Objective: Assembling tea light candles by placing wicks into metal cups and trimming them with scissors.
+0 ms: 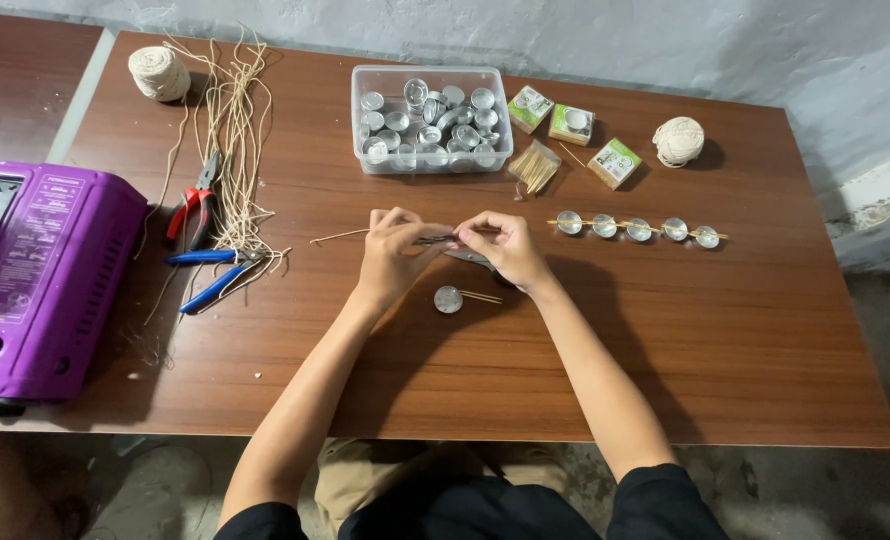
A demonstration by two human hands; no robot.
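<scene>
**Both hands pinching a wick strand at mid-table**

Brown wood-grain table [725,340] against a pale plastered wall, seen from my head camera. My left hand [390,255] and right hand [505,248] meet near the table's centre, fingertips pressed together on a thin strand of wick cord [340,236] that trails off to the left; a small dark metal tool [470,258] lies partly hidden under the right hand, and I cannot tell whether that hand grips it. Just below the hands lies a single metal cup with a stick across it [450,298]. To the right, a row of five cups threaded on a stick [637,228]. Behind the hands: a clear plastic tub of empty metal cups [432,118], a bundle of wooden sticks [536,166], three small boxes [571,124], and a ball of twine [679,140]. At left: cut cord lengths [235,130], another twine ball [160,73], red pliers [195,205], blue-handled cutters [210,272], and a purple portable stove [45,275].
</scene>
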